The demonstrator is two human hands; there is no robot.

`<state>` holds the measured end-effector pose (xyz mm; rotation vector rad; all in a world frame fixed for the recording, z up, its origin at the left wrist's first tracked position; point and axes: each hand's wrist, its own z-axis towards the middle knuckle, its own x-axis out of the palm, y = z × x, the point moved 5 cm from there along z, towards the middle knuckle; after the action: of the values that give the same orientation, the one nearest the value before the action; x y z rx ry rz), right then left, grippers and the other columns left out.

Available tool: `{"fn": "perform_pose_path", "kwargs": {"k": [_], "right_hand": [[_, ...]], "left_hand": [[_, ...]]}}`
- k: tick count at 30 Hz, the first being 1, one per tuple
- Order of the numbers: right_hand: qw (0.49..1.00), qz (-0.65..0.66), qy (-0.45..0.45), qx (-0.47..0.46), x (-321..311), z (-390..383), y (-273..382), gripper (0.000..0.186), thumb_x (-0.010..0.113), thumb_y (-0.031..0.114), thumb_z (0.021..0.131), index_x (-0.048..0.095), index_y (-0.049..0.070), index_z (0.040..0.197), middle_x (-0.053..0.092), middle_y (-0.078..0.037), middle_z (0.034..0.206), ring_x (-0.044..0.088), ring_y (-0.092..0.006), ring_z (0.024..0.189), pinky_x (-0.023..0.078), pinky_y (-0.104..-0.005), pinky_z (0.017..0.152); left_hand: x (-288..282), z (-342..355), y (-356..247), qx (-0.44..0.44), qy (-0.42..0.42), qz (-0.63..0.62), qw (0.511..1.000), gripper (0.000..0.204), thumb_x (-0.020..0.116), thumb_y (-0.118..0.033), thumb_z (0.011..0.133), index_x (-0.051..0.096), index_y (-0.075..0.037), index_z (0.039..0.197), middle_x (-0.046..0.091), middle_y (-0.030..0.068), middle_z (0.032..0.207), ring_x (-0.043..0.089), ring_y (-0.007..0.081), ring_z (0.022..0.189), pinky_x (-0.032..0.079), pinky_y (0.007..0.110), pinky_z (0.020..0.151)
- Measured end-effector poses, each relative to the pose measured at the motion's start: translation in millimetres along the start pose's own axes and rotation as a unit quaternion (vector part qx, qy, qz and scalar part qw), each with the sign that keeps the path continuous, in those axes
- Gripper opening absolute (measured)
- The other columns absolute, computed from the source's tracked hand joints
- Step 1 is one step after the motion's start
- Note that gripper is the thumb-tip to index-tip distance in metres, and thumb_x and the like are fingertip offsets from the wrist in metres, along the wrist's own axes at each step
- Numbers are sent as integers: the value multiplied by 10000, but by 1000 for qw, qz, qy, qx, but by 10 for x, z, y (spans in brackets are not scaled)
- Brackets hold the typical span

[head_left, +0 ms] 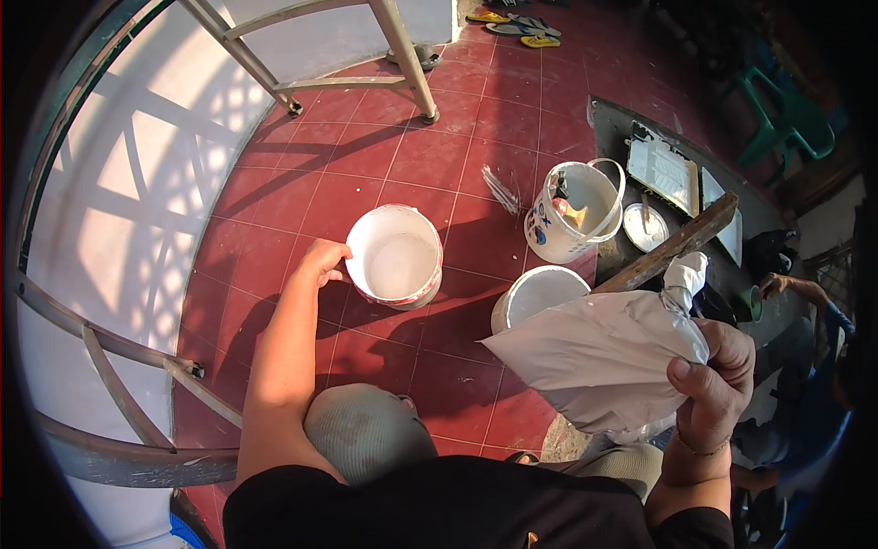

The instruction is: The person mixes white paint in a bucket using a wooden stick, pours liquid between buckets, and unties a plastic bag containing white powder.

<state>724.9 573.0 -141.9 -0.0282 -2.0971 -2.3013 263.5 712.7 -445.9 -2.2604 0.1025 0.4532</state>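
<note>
My left hand (pixel 326 263) is closed on the rim of a white bucket (pixel 400 259), with the thumb and fingers at its left edge. The bucket stands upright on the red tiles, and its inside looks white and bare. My right hand (pixel 713 377) grips a white plastic bag (pixel 594 355) near its twisted top, and the bag slants down to the left. What the bag contains is hidden. Just behind the bag stands another white bucket (pixel 537 291), partly covered by it.
A handled white bucket (pixel 546 240) with items inside stands beyond. Right of it are a round white container (pixel 647 240), a paint tray (pixel 665 172) and a wooden plank (pixel 672 245). A ladder (pixel 408 62) stands ahead, flip-flops (pixel 523 30) farther off. Another person's hand (pixel 777 285) shows at right.
</note>
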Motion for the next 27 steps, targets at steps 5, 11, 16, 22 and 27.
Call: {"fn": "perform_pose_path", "kwargs": {"k": [5, 11, 16, 22, 27], "right_hand": [[982, 32, 185, 23, 682, 180, 11, 52, 640, -64, 828, 635, -35, 870, 625, -38, 782, 558, -71, 703, 437, -226, 624], [944, 60, 323, -16, 1392, 360, -330, 61, 650, -22, 849, 599, -20, 814, 556, -4, 772, 494, -43, 718, 419, -241, 593], [917, 51, 395, 7, 1817, 308, -911, 219, 667, 28, 847, 516, -2, 691, 473, 24, 672, 393, -48, 657, 366, -270, 555], [909, 39, 397, 124, 2240, 286, -1618, 89, 661, 38, 837, 618, -13, 780, 551, -7, 662, 480, -66, 638, 424, -278, 595], [905, -142, 396, 60, 2218, 285, -2292, 132, 702, 96, 782, 638, -16, 810, 616, -115, 689, 580, -162, 635, 460, -333, 629]], "left_hand": [[-234, -147, 87, -29, -85, -31, 995, 320, 637, -94, 769, 629, 82, 1036, 596, 185, 1111, 592, 300, 981, 519, 471, 709], [-490, -587, -410, 213, -220, 131, 943, 451, 678, -227, 819, 579, 70, 1144, 634, 186, 1079, 627, 263, 978, 505, 351, 835], [-245, -1688, -1111, 288, 78, -18, 954, 336, 580, -93, 848, 592, 57, 1149, 655, 125, 1062, 612, 151, 962, 475, 288, 872], [-99, -1868, -507, 176, 313, 24, 933, 341, 519, 13, 818, 605, 55, 1146, 648, 84, 1058, 593, 130, 986, 473, 275, 881], [370, -1359, 126, 184, 314, -78, 928, 366, 661, 23, 783, 588, 22, 1142, 628, 81, 1096, 600, 131, 971, 490, 271, 839]]}}
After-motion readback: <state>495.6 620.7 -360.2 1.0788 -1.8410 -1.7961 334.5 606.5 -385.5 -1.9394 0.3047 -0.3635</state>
